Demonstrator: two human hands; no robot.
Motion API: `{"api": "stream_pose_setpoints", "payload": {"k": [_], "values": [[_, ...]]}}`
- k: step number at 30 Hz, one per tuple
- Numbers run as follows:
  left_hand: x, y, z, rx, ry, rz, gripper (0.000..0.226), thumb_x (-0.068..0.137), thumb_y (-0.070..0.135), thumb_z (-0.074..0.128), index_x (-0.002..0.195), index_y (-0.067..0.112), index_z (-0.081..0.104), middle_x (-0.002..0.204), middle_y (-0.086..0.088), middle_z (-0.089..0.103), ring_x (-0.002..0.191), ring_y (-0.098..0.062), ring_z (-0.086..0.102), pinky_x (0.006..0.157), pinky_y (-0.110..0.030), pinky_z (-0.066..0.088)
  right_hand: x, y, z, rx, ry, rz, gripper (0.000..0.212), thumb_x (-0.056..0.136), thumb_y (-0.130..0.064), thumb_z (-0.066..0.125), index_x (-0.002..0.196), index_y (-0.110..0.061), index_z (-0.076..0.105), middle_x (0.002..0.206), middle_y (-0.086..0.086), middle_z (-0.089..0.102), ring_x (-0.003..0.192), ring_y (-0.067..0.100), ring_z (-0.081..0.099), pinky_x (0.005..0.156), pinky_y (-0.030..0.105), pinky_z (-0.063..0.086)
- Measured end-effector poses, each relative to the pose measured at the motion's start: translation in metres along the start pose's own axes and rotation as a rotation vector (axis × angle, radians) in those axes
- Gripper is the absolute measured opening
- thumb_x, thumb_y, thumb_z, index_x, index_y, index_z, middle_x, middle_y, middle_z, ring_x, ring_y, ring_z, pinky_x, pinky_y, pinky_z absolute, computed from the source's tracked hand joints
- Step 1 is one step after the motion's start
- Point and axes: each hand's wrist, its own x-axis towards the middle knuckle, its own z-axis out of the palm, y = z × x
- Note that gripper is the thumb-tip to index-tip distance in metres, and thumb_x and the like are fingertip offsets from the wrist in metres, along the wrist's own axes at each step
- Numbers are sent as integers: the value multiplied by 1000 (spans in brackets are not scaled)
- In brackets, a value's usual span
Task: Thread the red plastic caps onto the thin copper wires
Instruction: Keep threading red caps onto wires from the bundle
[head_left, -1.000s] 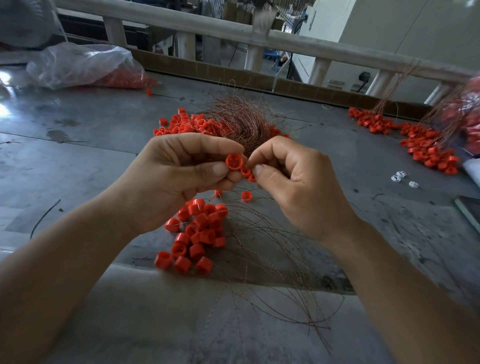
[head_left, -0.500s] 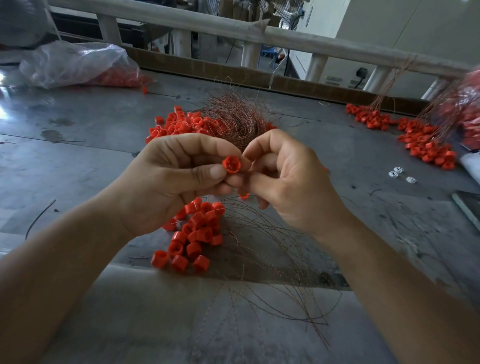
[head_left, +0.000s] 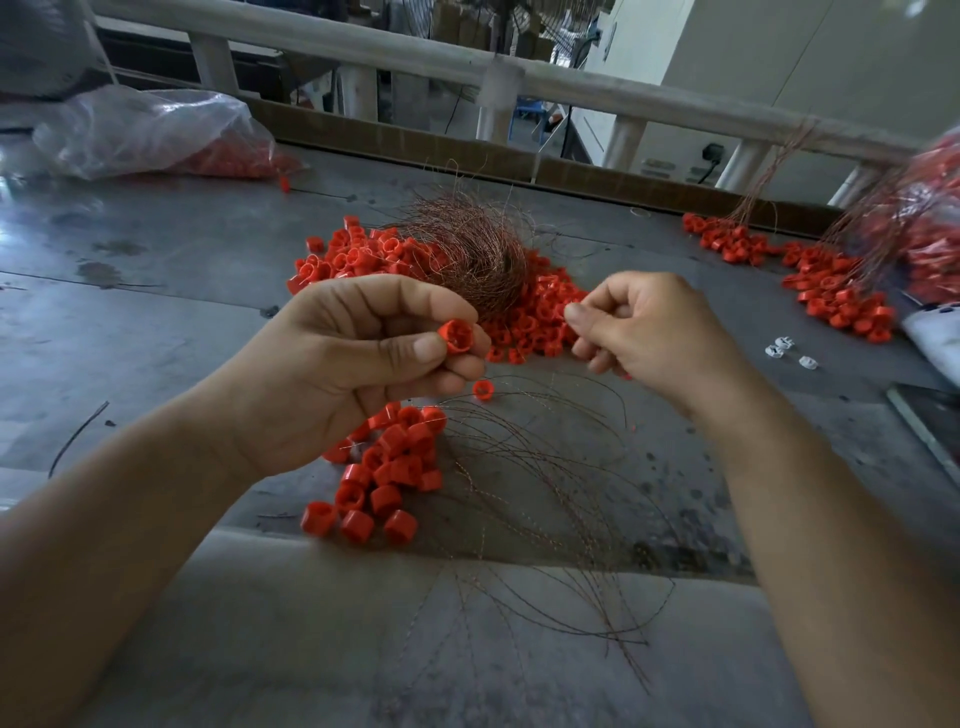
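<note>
Left hand (head_left: 363, 358) pinches a red cap (head_left: 455, 336); right hand (head_left: 639, 327) apart.

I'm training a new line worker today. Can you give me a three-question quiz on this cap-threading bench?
1. True or false: the left hand pinches a red cap between thumb and fingers.
2. Where do the three small white pieces lie? A) beside the plastic bag B) on the table right of the right hand C) under the copper wire bundle
3. What lies on the table just below the left hand?

Key: 1 true. 2 B. 3 a heap of red caps.
</note>
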Motion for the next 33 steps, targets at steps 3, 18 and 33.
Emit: {"api": "stream_pose_setpoints", "payload": {"k": [3, 18, 33], "values": [[-1, 0, 1, -10, -1, -2, 43, 47, 46, 85, 83, 26, 74, 85, 0, 73, 78, -10, 69, 65, -19, 54, 8, 15, -1, -153, 113, 19, 16, 85, -21, 61, 70, -17, 60, 69, 0, 65, 70, 20, 63, 69, 36, 54], [1, 1, 3, -142, -3, -12, 23, 60, 11, 66, 80, 16, 76, 82, -8, 73, 73, -14, 70, 62, -18, 55, 16, 31, 26, -337, 33, -106, 9, 78, -20, 69, 76, -22, 61, 68, -17, 46, 61, 2, 43, 59, 21, 32], [2, 4, 5, -127, 44, -54, 23, 57, 11, 66, 77, 15, 76, 79, -7, 72, 71, -15, 70, 61, -18, 55, -9, -20, -4, 813, -230, 23, 31, 63, -9, 63, 93, -8, 61, 73, 3, 67, 66, 11, 66, 62, 21, 55]]}}
